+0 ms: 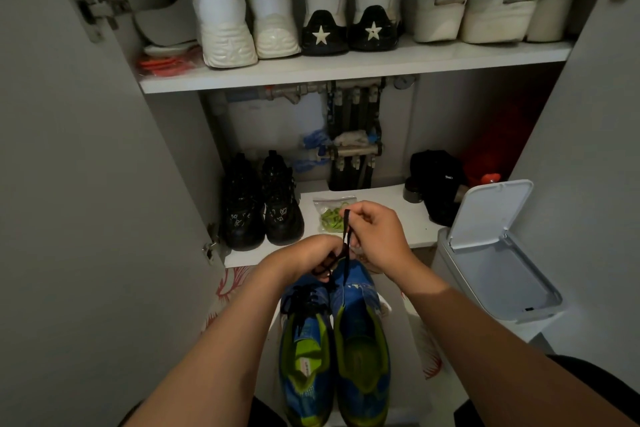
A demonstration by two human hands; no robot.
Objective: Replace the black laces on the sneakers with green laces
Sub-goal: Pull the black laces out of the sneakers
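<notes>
Two blue and green sneakers stand side by side on the floor between my forearms. The left sneaker (304, 350) still carries a black lace through its eyelets. The right sneaker (362, 340) shows no lace. A loose black lace (345, 236) hangs between my hands above the sneakers' toes. My left hand (304, 258) grips a bunched part of it. My right hand (375, 236) pinches its upper end. Green laces (332, 218) lie in a clear bag on the lower cupboard shelf just behind my hands.
An open white cupboard faces me, its doors swung out at both sides. Black sneakers (259, 208) stand on the lower shelf (249, 258) at the left, a black cap (438, 184) at the right. White shoes fill the upper shelf (346, 69). A white bin (498, 253) with its lid up stands at the right.
</notes>
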